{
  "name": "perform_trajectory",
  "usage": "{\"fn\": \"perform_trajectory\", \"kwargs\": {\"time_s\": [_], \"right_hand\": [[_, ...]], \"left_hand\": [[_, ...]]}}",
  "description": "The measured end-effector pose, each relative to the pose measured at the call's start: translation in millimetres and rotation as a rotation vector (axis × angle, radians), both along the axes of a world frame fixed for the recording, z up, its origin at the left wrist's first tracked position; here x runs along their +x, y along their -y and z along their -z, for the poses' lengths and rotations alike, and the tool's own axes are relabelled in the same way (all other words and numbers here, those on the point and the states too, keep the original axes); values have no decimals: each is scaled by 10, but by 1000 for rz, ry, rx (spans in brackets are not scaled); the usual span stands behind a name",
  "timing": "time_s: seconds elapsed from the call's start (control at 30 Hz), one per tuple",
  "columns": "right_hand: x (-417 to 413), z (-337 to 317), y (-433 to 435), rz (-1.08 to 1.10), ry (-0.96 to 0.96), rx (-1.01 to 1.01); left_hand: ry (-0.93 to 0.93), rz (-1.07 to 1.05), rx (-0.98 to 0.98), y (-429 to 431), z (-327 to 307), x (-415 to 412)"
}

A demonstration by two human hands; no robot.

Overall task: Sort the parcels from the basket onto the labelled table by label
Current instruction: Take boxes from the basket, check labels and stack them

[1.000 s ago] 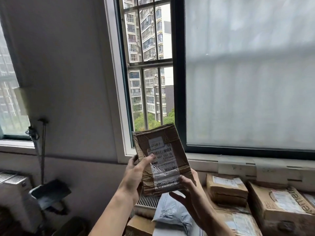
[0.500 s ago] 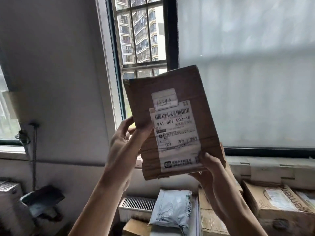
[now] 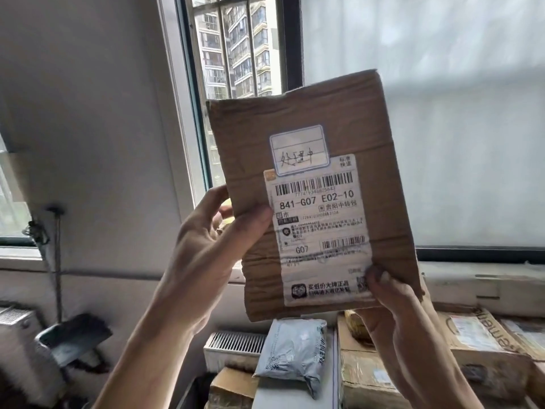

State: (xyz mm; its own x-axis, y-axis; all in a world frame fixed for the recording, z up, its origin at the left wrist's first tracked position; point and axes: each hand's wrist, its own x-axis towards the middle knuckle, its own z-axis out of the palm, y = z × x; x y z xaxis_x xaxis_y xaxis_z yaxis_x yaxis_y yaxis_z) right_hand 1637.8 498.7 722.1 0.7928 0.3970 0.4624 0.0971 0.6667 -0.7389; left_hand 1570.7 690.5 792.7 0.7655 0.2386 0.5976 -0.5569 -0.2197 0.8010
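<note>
I hold a flat brown cardboard parcel (image 3: 312, 119) up in front of the window, its labelled face toward me. It carries a white shipping label (image 3: 318, 231) with barcodes and a small handwritten sticker (image 3: 299, 150) above it. My left hand (image 3: 212, 240) grips the parcel's left edge, thumb on the front and fingers behind. My right hand (image 3: 392, 293) pinches the bottom right corner, thumb on the label. Neither the basket nor the labelled table shows.
Below lie more parcels: a grey poly mailer (image 3: 295, 355), brown boxes (image 3: 483, 346) to the right and a small box (image 3: 233, 385) underneath. A white radiator (image 3: 236, 345) sits under the window sill. A dark dustpan (image 3: 73, 338) leans at the lower left wall.
Both hands have raised the parcel and brought it closer to my face, so it fills more of the view. The grips are the same.
</note>
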Motion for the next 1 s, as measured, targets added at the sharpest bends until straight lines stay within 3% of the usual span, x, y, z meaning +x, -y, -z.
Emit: {"fn": "perform_trajectory", "kwargs": {"time_s": [0.07, 0.13, 0.37, 0.63, 0.83, 1.0], "right_hand": [[51, 209, 159, 194, 60, -14], [112, 327, 129, 195, 89, -90], [-133, 1044, 302, 332, -97, -219], [-1058, 2303, 625, 406, -561, -530], [-2056, 3128, 771, 499, -962, -539], [-2576, 3333, 839, 533, -1120, -487]], "left_hand": [[-28, 7, 7, -6, 89, 44], [-83, 32, 2, -14, 192, 101], [-325, 186, -30, 33, 951, 335], [-820, 334, -216, 368, 2656, 44], [-1163, 509, -344, 667, 3683, -526], [-1339, 549, -382, 817, 4142, -938]]}}
